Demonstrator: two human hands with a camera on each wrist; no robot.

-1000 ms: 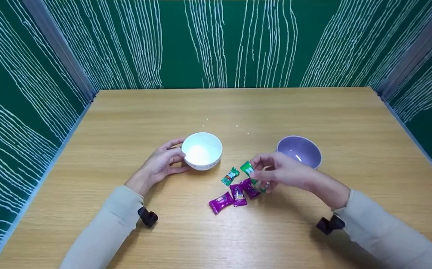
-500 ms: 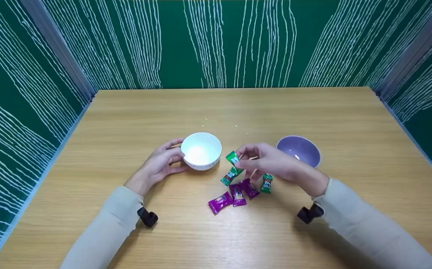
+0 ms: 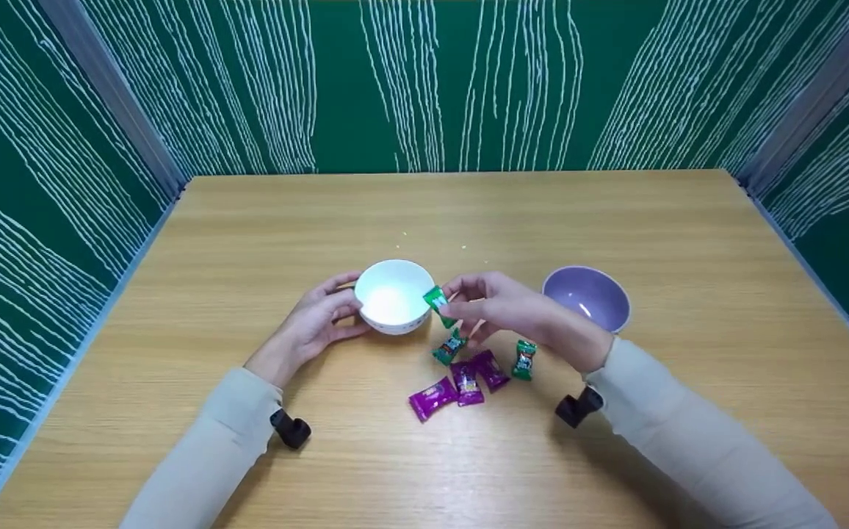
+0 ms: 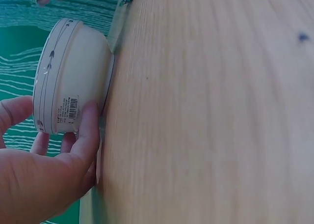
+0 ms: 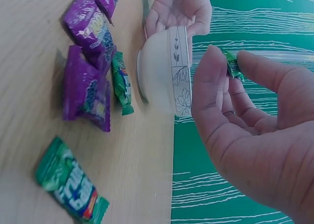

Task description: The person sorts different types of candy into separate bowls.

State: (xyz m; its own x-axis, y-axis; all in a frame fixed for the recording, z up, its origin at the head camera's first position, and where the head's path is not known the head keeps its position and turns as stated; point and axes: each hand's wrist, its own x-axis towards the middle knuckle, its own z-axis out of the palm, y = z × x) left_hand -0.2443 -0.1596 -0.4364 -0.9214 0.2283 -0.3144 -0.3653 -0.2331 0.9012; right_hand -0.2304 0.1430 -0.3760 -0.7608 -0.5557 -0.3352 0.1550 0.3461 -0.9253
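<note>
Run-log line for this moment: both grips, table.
left grip: holds white bowl | right grip: pinches green candy near bowl rim | table: two green candies, three purple candies, purple bowl

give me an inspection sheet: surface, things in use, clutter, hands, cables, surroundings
Surface: wood-grain table, bearing bowls and candies.
Job's things: white bowl and purple bowl, both upright, no candy seen inside; three purple-wrapped candies and two green-wrapped candies on the table.
Clutter: a few pale specks near the white bowl's far side.
Hands: left hand holds the white bowl's side; right hand pinches a third green-wrapped candy above rim level.
Cables: nothing seen.
Surroundings: green panels with white wavy lines.
</note>
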